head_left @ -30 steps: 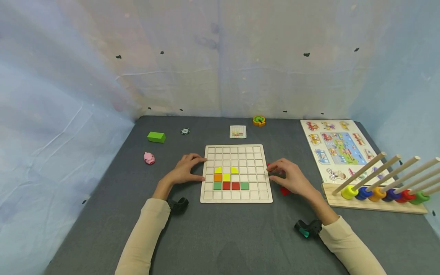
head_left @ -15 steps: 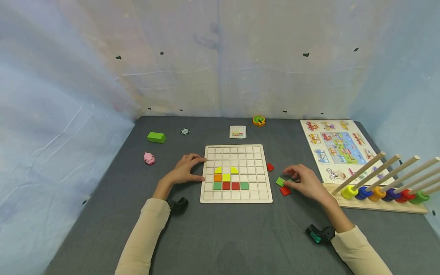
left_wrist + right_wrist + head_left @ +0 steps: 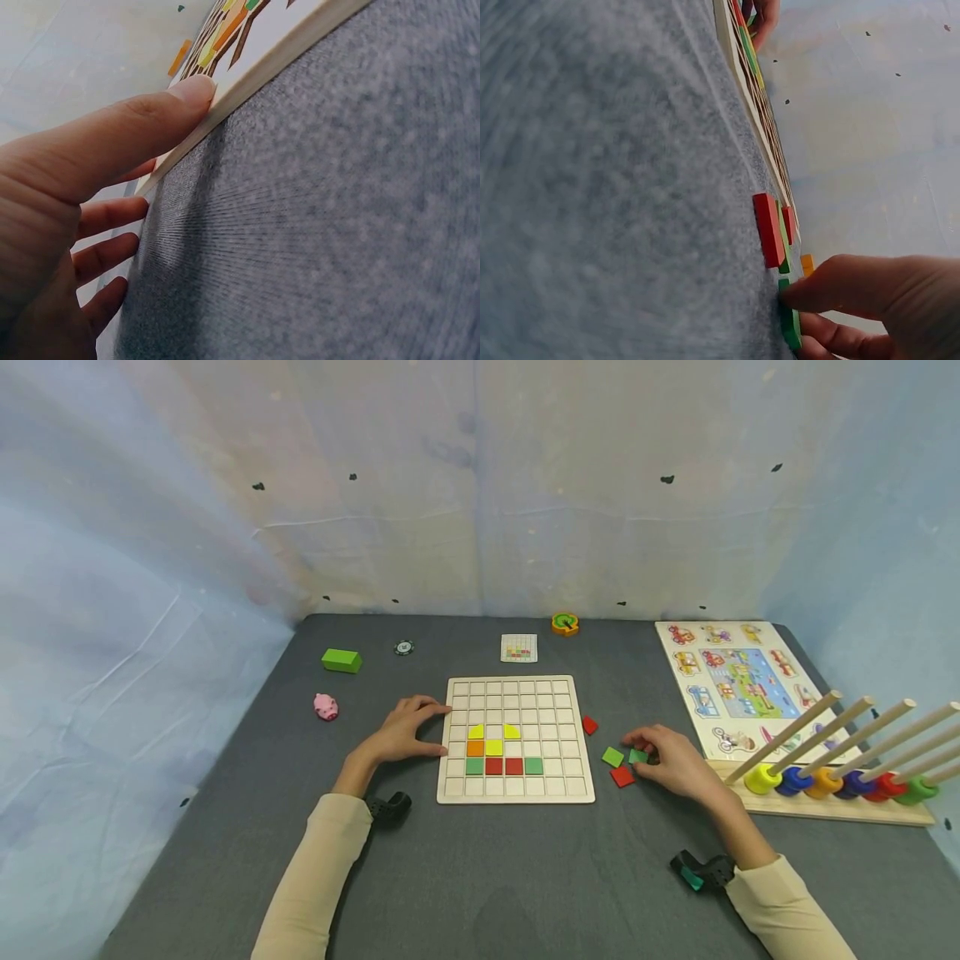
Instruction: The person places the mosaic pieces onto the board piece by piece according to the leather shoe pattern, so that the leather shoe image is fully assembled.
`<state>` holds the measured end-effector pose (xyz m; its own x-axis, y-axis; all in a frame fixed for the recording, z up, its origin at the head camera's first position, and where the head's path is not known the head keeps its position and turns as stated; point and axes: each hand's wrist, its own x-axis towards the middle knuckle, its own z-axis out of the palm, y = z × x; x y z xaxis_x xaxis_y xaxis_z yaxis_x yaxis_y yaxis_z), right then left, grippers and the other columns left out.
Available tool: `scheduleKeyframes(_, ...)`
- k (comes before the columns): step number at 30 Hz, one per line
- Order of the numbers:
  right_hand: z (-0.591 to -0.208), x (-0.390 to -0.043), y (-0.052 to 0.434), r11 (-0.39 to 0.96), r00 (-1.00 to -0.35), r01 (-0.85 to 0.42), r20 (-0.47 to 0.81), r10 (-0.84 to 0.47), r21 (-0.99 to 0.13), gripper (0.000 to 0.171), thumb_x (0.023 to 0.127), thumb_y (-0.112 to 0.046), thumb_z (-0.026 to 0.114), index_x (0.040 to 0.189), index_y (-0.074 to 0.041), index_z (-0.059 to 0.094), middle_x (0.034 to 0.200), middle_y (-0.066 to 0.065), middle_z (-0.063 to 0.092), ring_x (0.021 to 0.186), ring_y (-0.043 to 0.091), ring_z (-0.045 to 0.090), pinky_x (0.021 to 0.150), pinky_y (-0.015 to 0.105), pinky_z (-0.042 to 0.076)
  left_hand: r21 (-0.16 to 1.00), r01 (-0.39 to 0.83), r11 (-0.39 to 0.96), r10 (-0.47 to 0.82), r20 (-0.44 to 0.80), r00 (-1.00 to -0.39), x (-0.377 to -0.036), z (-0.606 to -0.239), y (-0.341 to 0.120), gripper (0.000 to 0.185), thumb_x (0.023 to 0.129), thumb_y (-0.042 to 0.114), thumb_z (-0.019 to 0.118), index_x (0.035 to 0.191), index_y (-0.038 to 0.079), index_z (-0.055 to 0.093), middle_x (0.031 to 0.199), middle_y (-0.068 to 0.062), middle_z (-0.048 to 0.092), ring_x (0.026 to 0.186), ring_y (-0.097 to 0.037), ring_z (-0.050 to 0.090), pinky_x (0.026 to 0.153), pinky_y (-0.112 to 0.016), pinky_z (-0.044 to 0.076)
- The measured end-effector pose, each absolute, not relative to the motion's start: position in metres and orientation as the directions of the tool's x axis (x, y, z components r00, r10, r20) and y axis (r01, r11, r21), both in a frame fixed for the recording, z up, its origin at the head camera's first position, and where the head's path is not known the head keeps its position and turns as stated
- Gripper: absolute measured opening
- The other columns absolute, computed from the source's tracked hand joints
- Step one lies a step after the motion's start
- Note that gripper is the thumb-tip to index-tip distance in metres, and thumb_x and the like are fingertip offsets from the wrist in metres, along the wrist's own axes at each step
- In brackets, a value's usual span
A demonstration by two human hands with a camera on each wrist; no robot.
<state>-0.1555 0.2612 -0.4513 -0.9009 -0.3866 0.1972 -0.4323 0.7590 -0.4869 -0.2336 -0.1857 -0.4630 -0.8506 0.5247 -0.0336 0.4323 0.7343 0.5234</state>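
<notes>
Low in the right half of the head view, the right hand (image 3: 675, 760) lies on the grey felt table (image 3: 487, 877), its curled fingertips (image 3: 810, 294) pinching a dark green square tile (image 3: 638, 756). Just left of it lie a flat red square tile (image 3: 622, 776) and a lighter green square tile (image 3: 612, 757), with a small red tile (image 3: 590, 725) further up. At centre, the left hand (image 3: 401, 735), fingers straight, presses the left edge of the pale wooden grid board (image 3: 516, 693).

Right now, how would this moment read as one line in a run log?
left hand: rests on grid board edge | right hand: pinches green tile on table | loose beside: green tile, two red tiles
</notes>
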Motion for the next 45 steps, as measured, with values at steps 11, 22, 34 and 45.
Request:
scheduleKeyframes(11, -0.446, -0.157, 0.265, 0.803, -0.933, -0.357, 0.134, -0.335, -0.478, 0.03, 0.077, -0.015, 0.075, 0.102, 0.0, 0.066, 0.087, 0.007, 0.061, 0.076, 0.017, 0.055, 0.066, 0.034, 0.044, 0.525, 0.436, 0.731, 0.527, -0.029, -0.849, -0.232, -0.463, -0.186, 0.073, 0.075, 0.044, 0.076, 0.138, 0.02, 0.047, 0.136, -0.01, 0.039, 0.124, -0.032, 0.031, 0.101, -0.056, 0.025)
scheduleKeyframes(22, -0.443, -0.164, 0.225, 0.67, -0.859, -0.51, 0.284, -0.426, -0.54, 0.026, 0.079, -0.014, 0.075, 0.103, -0.009, 0.068, 0.092, 0.002, 0.06, 0.08, 0.02, 0.057, 0.068, 0.039, 0.048, 0.537, 0.437, 0.722, 0.533, -0.027, -0.846, -0.23, -0.46, -0.185, 0.072, 0.076, 0.041, 0.076, 0.138, 0.018, 0.047, 0.135, -0.01, 0.039, 0.122, -0.032, 0.032, 0.1, -0.056, 0.024)
scheduleKeyframes(34, -0.453, -0.168, 0.182, 0.518, -0.744, -0.645, 0.309, -0.592, -0.562, 0.024, 0.076, -0.016, 0.078, 0.097, -0.008, 0.069, 0.089, 0.0, 0.065, 0.076, 0.013, 0.059, 0.067, 0.03, 0.048, 0.528, 0.442, 0.725, 0.532, -0.022, -0.846, -0.231, -0.46, -0.186, 0.072, 0.077, 0.042, 0.075, 0.138, 0.018, 0.046, 0.136, -0.011, 0.039, 0.123, -0.032, 0.032, 0.1, -0.056, 0.025)
scheduleKeyframes(45, -0.457, -0.17, 0.174, 0.524, -0.719, -0.681, 0.334, -0.609, -0.511, 0.009, 0.076, -0.016, 0.078, 0.082, -0.015, 0.072, 0.085, -0.004, 0.065, 0.081, 0.01, 0.058, 0.069, 0.028, 0.046, 0.529, 0.441, 0.725, 0.531, -0.021, -0.847, -0.232, -0.461, -0.186, 0.072, 0.076, 0.041, 0.075, 0.138, 0.019, 0.047, 0.136, -0.01, 0.039, 0.123, -0.032, 0.032, 0.1, -0.056, 0.025)
